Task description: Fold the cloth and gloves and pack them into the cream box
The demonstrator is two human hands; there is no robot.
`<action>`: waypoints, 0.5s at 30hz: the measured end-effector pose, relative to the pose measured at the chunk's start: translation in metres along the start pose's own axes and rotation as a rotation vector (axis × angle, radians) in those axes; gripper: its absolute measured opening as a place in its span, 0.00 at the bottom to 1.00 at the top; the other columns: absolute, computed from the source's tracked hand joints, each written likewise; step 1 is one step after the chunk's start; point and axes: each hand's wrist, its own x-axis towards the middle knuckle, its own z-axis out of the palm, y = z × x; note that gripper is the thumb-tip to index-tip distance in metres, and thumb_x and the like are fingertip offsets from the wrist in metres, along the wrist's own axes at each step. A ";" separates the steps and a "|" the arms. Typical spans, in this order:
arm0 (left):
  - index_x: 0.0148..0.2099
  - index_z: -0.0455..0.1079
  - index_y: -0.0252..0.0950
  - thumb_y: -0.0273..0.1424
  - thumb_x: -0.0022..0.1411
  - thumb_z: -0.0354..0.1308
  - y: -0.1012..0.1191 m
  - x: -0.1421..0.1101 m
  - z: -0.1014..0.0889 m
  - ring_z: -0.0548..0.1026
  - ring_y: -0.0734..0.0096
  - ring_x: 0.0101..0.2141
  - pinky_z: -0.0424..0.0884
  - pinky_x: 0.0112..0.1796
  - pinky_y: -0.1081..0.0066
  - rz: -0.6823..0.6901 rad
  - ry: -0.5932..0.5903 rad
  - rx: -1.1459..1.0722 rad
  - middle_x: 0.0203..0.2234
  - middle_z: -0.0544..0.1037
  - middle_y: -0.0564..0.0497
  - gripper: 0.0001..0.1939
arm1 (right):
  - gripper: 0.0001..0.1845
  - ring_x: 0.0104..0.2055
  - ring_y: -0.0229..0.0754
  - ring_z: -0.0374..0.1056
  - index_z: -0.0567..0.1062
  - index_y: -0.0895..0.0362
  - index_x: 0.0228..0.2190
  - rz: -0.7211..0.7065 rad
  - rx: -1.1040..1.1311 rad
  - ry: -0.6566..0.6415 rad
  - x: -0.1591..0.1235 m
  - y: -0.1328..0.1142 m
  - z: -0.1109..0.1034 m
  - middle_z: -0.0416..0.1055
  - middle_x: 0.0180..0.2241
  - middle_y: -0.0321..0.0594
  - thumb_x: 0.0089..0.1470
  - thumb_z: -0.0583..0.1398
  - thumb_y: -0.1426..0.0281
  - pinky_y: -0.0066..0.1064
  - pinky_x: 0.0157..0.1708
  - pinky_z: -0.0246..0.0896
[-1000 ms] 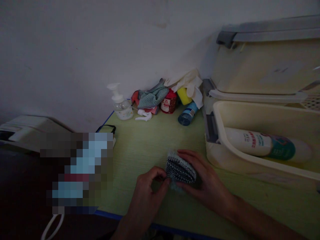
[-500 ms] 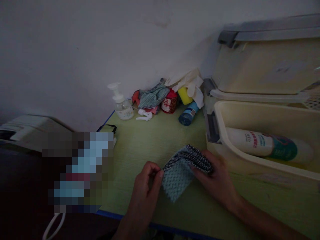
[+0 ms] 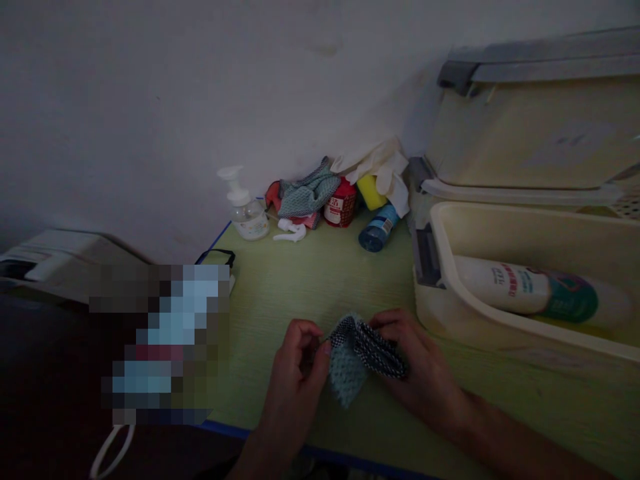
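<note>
Cloth [image 3: 347,372] is left of the cream bin [image 3: 500,347], left hand [image 3: 296,373] pinching its edge, right hand [image 3: 419,357] half-curled around the bunched checked part. Honestly, I'd pinch lightly and ease the folds out evenly.

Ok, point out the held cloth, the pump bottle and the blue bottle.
Held cloth [image 3: 347,375]: head view, on its hanging blue-green flap.
Pump bottle [image 3: 250,222]: head view, on its clear body.
Blue bottle [image 3: 377,229]: head view, on its side.
</note>
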 end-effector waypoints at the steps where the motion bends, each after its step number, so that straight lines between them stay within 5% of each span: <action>1: 0.36 0.58 0.38 0.32 0.58 0.51 0.001 -0.001 0.001 0.62 0.77 0.22 0.57 0.23 0.78 -0.003 -0.014 -0.004 0.20 0.62 0.59 0.05 | 0.13 0.34 0.40 0.67 0.63 0.54 0.33 -0.002 -0.011 0.000 0.001 -0.001 0.001 0.66 0.33 0.40 0.48 0.55 0.82 0.28 0.31 0.66; 7: 0.40 0.59 0.37 0.32 0.58 0.51 0.002 -0.004 0.005 0.63 0.76 0.23 0.58 0.24 0.77 0.018 -0.108 -0.015 0.20 0.63 0.59 0.07 | 0.14 0.36 0.42 0.66 0.63 0.55 0.33 0.014 -0.098 -0.076 0.001 -0.002 0.006 0.66 0.34 0.42 0.45 0.52 0.84 0.31 0.34 0.68; 15: 0.42 0.60 0.37 0.34 0.55 0.55 0.004 -0.002 0.009 0.59 0.78 0.20 0.54 0.21 0.78 -0.027 0.007 -0.128 0.18 0.57 0.62 0.12 | 0.09 0.39 0.42 0.67 0.65 0.57 0.37 -0.019 -0.067 -0.152 0.002 -0.007 0.002 0.67 0.37 0.45 0.51 0.54 0.78 0.32 0.37 0.70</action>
